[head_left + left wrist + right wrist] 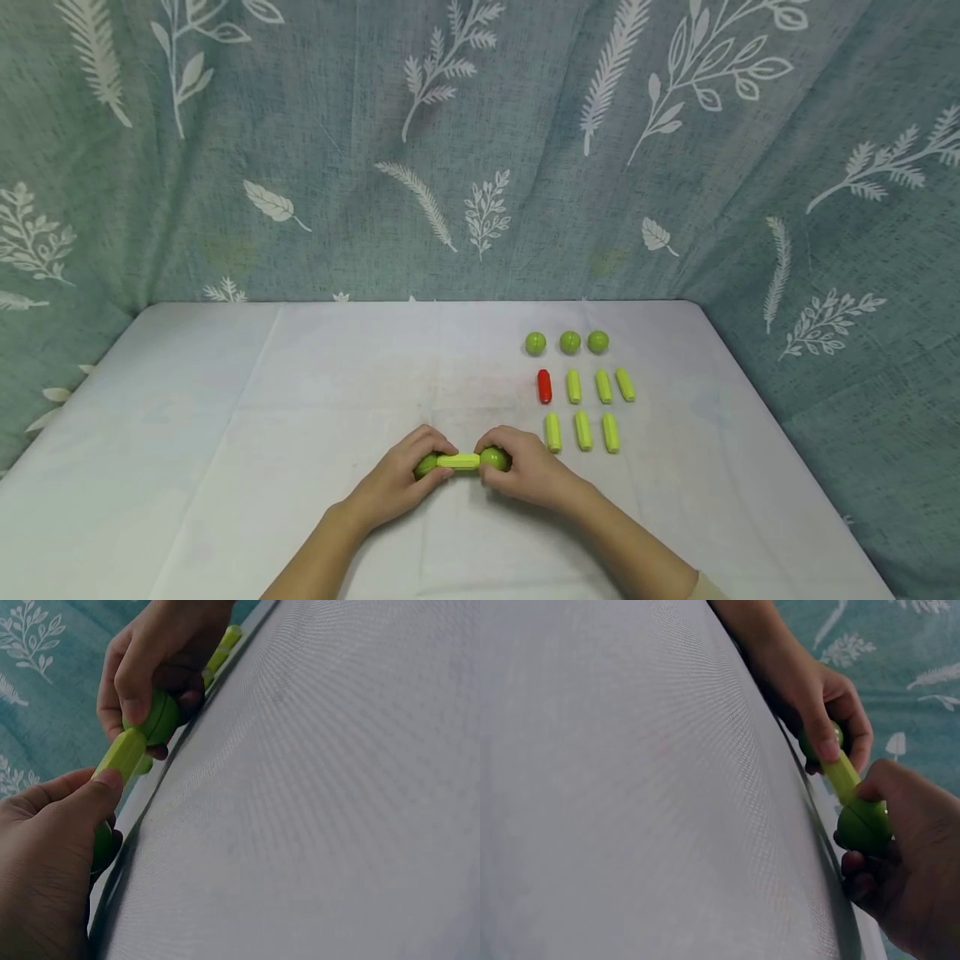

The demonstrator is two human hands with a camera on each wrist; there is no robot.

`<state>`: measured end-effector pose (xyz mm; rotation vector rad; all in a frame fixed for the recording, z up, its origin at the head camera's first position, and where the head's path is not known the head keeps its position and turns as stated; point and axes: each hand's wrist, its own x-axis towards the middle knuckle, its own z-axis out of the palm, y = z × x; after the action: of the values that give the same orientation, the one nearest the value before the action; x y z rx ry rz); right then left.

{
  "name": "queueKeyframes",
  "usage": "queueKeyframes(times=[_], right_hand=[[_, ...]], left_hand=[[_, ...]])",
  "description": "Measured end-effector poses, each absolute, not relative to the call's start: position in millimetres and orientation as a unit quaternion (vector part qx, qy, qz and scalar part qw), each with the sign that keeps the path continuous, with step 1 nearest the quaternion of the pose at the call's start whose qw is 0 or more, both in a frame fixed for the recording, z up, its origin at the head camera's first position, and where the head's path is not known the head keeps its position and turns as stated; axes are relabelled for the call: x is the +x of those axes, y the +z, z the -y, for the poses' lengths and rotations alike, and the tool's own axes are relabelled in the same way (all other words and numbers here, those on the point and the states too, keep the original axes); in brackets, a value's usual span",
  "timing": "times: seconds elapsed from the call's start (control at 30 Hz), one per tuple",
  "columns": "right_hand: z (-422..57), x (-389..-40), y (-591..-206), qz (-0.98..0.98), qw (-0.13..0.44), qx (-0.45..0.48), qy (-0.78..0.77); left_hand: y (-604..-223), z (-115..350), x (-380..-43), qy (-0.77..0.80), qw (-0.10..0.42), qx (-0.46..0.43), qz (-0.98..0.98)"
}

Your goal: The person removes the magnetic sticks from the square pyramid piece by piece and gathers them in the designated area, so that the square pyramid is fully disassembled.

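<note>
A ridged yellow-green rod (459,462) lies lengthwise between two green balls, which meet its ends. My left hand (401,475) curls round the left ball (425,466), its thumb and fingertips reaching over the near end of the rod. At the other end, my right hand (528,468) grips the right ball (493,458) between thumb and fingers. In the left wrist view, the left thumb presses along the rod (121,756), and a dark seam line runs across the right ball (160,720). The right wrist view shows the right thumb on top of that ball (864,826).
Beyond the right hand, a red rod (544,387) and several yellow-green rods (583,431) lie in two rows. Three green balls (570,342) stand in a line behind them. A white cloth (337,375) covers the table, and a leaf-patterned teal curtain (337,167) hangs behind.
</note>
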<state>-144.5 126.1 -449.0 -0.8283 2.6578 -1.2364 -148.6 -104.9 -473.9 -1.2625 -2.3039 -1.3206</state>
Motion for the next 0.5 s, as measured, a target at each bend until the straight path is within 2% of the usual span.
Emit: queueKeyframes(times=[0.2, 0.27, 0.5], right_hand=[[-132, -144, -448, -0.872, 0.053, -0.278, -0.399], [-135, -142, -447, -0.868, 0.054, -0.280, -0.407], [-159, -136, -437, -0.848, 0.058, -0.253, -0.462]], left_hand=[[-470, 103, -146, -0.448, 0.094, -0.422, 0.782], [-478, 105, -150, -0.446, 0.097, -0.417, 0.786], [-483, 107, -151, -0.439, 0.124, -0.400, 0.795]])
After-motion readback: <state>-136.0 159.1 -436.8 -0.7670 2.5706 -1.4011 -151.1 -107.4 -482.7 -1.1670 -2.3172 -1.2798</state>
